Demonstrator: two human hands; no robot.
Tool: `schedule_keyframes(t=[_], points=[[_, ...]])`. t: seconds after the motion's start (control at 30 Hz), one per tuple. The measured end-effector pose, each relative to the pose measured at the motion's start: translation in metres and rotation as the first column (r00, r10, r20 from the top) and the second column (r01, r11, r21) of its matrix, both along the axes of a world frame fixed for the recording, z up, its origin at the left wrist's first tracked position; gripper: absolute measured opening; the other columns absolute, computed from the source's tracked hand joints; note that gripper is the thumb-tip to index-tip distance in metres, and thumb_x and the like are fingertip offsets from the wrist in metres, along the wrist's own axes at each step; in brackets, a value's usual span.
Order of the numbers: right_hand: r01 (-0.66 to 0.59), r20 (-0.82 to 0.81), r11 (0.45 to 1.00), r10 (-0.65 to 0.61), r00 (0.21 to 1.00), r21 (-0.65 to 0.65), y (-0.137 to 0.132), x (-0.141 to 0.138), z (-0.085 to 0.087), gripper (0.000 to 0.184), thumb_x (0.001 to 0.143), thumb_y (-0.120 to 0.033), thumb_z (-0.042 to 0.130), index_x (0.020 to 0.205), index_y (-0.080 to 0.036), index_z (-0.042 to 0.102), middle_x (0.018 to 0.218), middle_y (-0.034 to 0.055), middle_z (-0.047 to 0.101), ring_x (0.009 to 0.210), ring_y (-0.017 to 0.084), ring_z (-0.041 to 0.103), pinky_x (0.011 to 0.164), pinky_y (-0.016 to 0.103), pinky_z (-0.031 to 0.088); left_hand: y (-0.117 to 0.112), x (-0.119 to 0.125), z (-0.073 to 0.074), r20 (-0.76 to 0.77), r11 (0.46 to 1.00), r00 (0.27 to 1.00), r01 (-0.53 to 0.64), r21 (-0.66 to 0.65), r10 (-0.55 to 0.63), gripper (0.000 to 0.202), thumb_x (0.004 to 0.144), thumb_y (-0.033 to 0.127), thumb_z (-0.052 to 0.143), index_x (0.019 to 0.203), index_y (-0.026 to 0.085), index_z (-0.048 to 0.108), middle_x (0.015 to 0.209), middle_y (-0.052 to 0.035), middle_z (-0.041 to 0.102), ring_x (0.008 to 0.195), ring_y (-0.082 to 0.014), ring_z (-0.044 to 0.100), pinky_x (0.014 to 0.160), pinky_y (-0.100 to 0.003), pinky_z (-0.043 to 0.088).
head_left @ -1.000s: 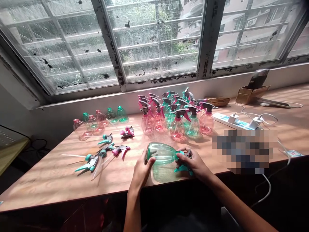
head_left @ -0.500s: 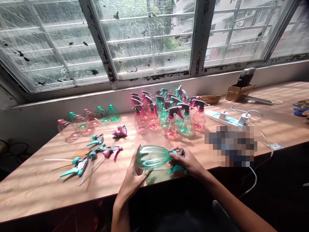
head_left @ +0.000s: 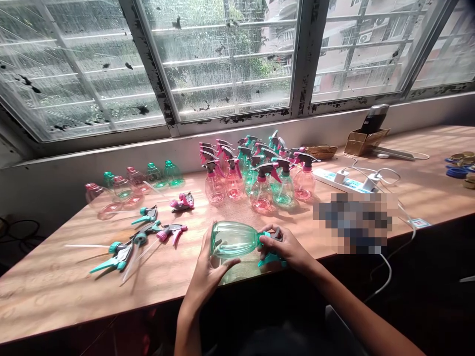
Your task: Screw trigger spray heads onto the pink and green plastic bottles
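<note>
A clear green spray bottle point(head_left: 235, 238) lies sideways just above the wooden table's front edge. My left hand point(head_left: 208, 269) cups its base with fingers wrapped around it. My right hand point(head_left: 287, 248) is closed around the teal trigger head point(head_left: 272, 258) at the bottle's neck. Behind them stands a cluster of finished pink and green spray bottles point(head_left: 260, 173) with trigger heads on.
Loose trigger heads point(head_left: 141, 237) with dip tubes lie at the left, and several headless bottles point(head_left: 129, 185) rest beyond them. A power strip point(head_left: 343, 182) with cables, a small cardboard box point(head_left: 365, 141) and a blurred patch sit to the right. A window runs behind the table point(head_left: 55, 291).
The view has shifted slightly. My left hand has turned further around the bottle's base; the right hand stays on the trigger head. The bottle has barely moved.
</note>
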State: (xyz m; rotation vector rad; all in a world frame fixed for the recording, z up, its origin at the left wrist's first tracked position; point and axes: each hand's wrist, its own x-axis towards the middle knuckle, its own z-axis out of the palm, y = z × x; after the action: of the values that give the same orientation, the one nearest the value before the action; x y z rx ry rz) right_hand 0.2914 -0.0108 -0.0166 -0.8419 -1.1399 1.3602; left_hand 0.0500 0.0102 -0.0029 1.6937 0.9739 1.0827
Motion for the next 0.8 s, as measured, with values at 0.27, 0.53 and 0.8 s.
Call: schedule_keyframes(t=[0.27, 0.53, 0.8], points=[[0.031, 0.011, 0.999, -0.032, 0.999, 0.014, 0.0016, -0.0007, -0.0010, 0.038, 0.081, -0.043, 0.082, 0.098, -0.019, 0.059, 0.070, 0.0016, 0.078, 0.060, 0.020, 0.075, 0.060, 0.030, 0.060, 0.0026, 0.0016, -0.0051, -0.042, 0.999, 0.999, -0.020, 0.035, 0.022, 0.090, 0.083, 0.034, 0.078, 0.157, 0.032, 0.026, 0.154, -0.0108, 0.044, 0.140, -0.0347, 0.047, 0.115, -0.046, 0.043], [0.006, 0.026, 1.000, -0.006, 1.000, -0.002, 0.0000, -0.0005, 0.0011, 0.043, 0.077, -0.047, 0.084, 0.098, -0.020, 0.058, 0.070, 0.0015, 0.077, 0.061, 0.022, 0.075, 0.059, 0.032, 0.060, 0.0016, 0.0001, -0.0032, 0.007, 0.999, 1.000, -0.011, -0.033, 0.011, 0.083, 0.085, 0.040, 0.076, 0.155, 0.028, 0.032, 0.140, -0.0119, 0.058, 0.131, -0.0342, 0.057, 0.110, -0.046, 0.048], [0.005, 0.012, 1.000, -0.005, 1.000, 0.002, 0.0007, 0.0009, 0.0009, 0.041, 0.079, -0.045, 0.082, 0.100, -0.019, 0.057, 0.070, 0.0015, 0.077, 0.060, 0.020, 0.074, 0.058, 0.029, 0.058, 0.0023, -0.0005, -0.0081, 0.055, 0.999, 0.998, 0.013, -0.040, -0.011, 0.085, 0.087, 0.032, 0.073, 0.157, 0.033, 0.026, 0.148, -0.0095, 0.051, 0.139, -0.0333, 0.048, 0.113, -0.047, 0.046]])
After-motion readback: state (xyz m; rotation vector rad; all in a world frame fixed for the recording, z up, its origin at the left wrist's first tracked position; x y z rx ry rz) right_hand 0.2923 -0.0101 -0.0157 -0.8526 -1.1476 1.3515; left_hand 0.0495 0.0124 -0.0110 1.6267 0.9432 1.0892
